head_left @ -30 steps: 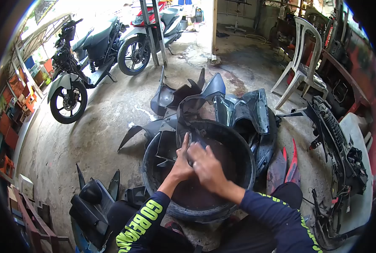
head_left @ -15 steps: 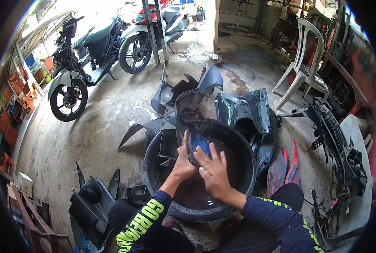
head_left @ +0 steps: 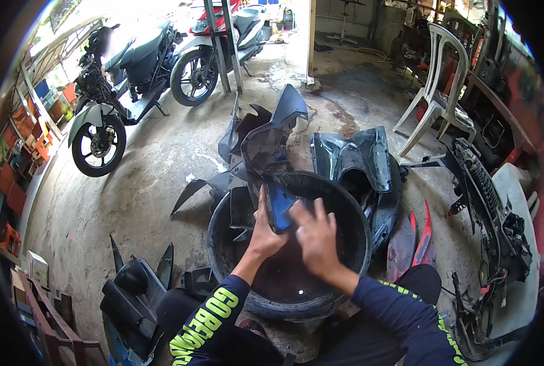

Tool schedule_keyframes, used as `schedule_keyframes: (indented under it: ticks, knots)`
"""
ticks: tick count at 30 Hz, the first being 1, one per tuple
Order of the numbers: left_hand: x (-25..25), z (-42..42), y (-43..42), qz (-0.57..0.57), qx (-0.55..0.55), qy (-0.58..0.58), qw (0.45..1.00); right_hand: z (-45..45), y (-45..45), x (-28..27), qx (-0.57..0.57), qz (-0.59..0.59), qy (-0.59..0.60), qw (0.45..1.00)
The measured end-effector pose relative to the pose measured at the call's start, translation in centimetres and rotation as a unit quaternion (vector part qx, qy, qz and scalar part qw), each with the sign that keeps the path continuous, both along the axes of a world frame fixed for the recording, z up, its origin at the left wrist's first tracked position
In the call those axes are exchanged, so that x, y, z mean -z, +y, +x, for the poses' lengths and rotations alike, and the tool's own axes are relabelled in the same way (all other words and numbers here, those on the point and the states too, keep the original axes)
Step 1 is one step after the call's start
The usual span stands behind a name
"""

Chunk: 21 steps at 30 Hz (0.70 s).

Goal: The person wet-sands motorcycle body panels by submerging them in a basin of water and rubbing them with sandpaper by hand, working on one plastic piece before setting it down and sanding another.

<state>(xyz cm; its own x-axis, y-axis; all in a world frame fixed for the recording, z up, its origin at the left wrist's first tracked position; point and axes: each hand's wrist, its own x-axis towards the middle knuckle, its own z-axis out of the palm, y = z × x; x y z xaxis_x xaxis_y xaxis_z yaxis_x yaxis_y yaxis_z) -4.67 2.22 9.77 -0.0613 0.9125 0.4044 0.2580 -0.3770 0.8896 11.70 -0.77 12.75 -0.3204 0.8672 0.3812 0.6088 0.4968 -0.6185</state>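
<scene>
My left hand (head_left: 266,236) grips the lower end of a dark plastic motorcycle fairing panel (head_left: 268,152), its thumb up along the edge. The panel stands tilted over a large black round tub (head_left: 213,268), and its lower face looks blue and wet. Just right of that face is my right hand (head_left: 318,241), blurred by motion, with its fingers stretched out and apart and nothing visible in them. Dark liquid (head_left: 284,277) lies in the tub. Behind the tub, more dark fairing pieces (head_left: 201,194) lean together.
A glossy dark fairing (head_left: 378,161) lies right of the tub, near red-edged panels (head_left: 423,238). Black parts (head_left: 131,299) sit at lower left. A white plastic chair (head_left: 436,97) stands at right, two motorcycles (head_left: 140,73) (head_left: 192,76) at back left.
The panel's upper end has swung left and slightly up, showing more of its blue face. My right hand has shifted right, off the panel's lower end, and is now blurred.
</scene>
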Motion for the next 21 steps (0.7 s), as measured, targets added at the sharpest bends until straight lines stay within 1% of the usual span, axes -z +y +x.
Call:
schedule_keyframes:
  ticks: [1,2,3,5,6,7,8,9,10,11,12,13,15,16,17,19,21]
  knots:
    - [0.7,-0.2,0.0,-0.001,0.000,0.001,1.000,0.4,1.6,0.5,0.040,-0.037,0.020,0.998]
    - [0.6,-0.2,0.0,0.004,-0.003,0.019,1.000,0.3,1.8,0.3,0.057,-0.042,0.021,0.997]
    - [0.1,-0.1,0.2,0.011,-0.007,0.037,0.999,-0.4,0.6,0.4,0.036,0.016,0.017,0.999]
    - [-0.1,0.3,0.0,-0.013,-0.028,0.028,0.999,-0.9,-2.4,-0.8,-0.062,0.026,0.009,0.998]
    - [0.0,0.2,0.3,0.003,-0.012,0.023,1.000,-0.4,-1.2,-0.3,-0.045,0.063,-0.039,0.996]
    - [0.1,0.0,0.4,0.020,0.003,0.017,1.000,-0.2,0.5,0.0,0.003,0.030,-0.019,0.999]
    - [-0.6,0.0,0.0,-0.010,0.025,-0.004,1.000,-0.3,1.4,0.1,0.032,0.004,-0.012,0.999]
    - [0.3,-0.1,0.2,-0.008,0.025,-0.005,1.000,-0.3,1.9,-0.1,0.061,-0.019,-0.004,0.998]
    - [1.8,-0.4,0.8,-0.004,-0.005,0.044,0.999,-0.7,0.5,-0.1,0.003,0.016,-0.009,1.000]
    - [2.0,-0.5,0.8,-0.006,-0.035,0.092,0.995,-1.1,-1.3,-0.9,-0.067,0.046,-0.037,0.996]
    - [2.2,-0.7,0.4,-0.012,-0.005,0.058,0.998,-1.1,-0.9,-0.6,-0.064,0.055,-0.049,0.995]
    - [2.3,-0.7,0.5,-0.013,-0.005,0.061,0.998,-1.0,0.0,-0.3,-0.060,0.066,-0.059,0.994]
    - [2.3,-0.4,0.4,-0.060,0.039,-0.015,0.997,-0.7,3.3,-0.6,0.028,-0.075,-0.010,0.997]
    - [2.3,-0.5,0.4,-0.074,0.033,-0.008,0.997,-1.2,3.1,-0.3,0.030,-0.035,-0.023,0.999]
    - [0.5,-0.4,-0.1,-0.053,0.030,0.013,0.998,-1.8,1.6,0.1,-0.008,0.012,-0.005,1.000]
    - [1.0,-0.8,-0.4,-0.078,0.016,0.037,0.996,-1.8,0.2,-0.9,-0.067,0.006,-0.009,0.998]
    - [1.8,-0.3,-0.3,-0.073,0.019,0.031,0.997,-1.3,3.1,-1.4,-0.022,-0.049,-0.005,0.999]
